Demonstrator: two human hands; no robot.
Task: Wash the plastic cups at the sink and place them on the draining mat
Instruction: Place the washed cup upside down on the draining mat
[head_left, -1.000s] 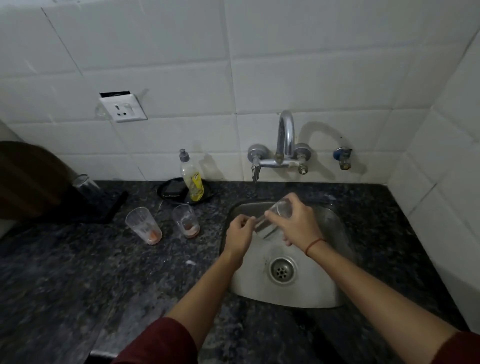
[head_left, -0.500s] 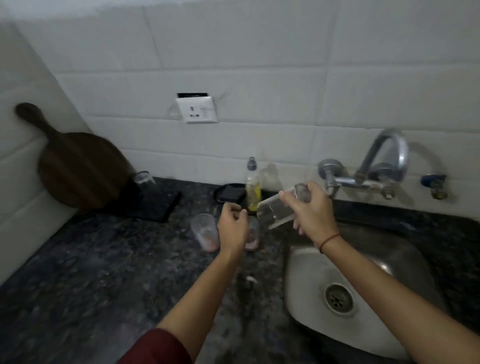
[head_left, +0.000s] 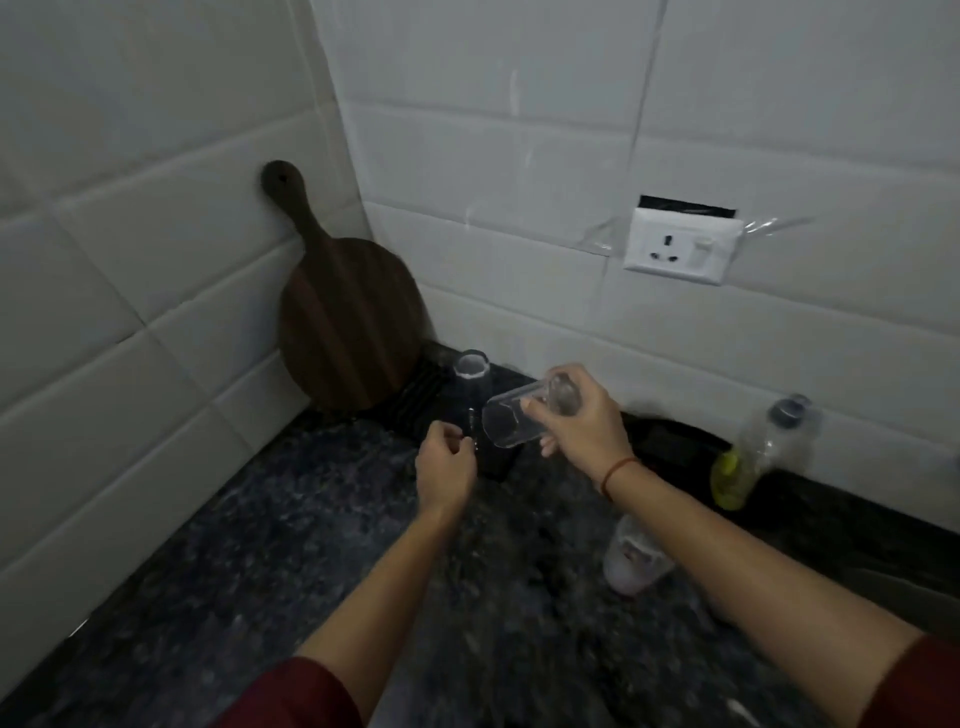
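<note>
The right hand (head_left: 587, 426) grips a clear plastic cup (head_left: 511, 422) round its base end, fingers and thumb curled about it; the cup lies tipped on its side in the air, its mouth facing left and slightly down, held above the near right edge of the black ribbed draining mat (head_left: 415, 395); a red thread (head_left: 615, 470) circles that wrist. The left hand (head_left: 447, 467) hangs just left of the cup's mouth, apart from it, over the near edge of the mat; its fingers are loosely curled and it holds nothing that can be seen.

The mat sits at the back left corner of the dark speckled counter (head_left: 249, 545); a second clear cup (head_left: 470, 384) stands on it, just behind and left of the held one, though blur hides which way up it is. A round wooden board (head_left: 348, 317) with a handle leans in the corner of the tiled walls, its foot at the back edge of the mat.

A third cup (head_left: 631, 564) with reddish dregs stands on the counter, partly hidden under the right forearm; a bottle of yellow liquid (head_left: 753, 457) stands near the counter's back edge at the right; a white socket (head_left: 680, 244) is set in the back wall above.
</note>
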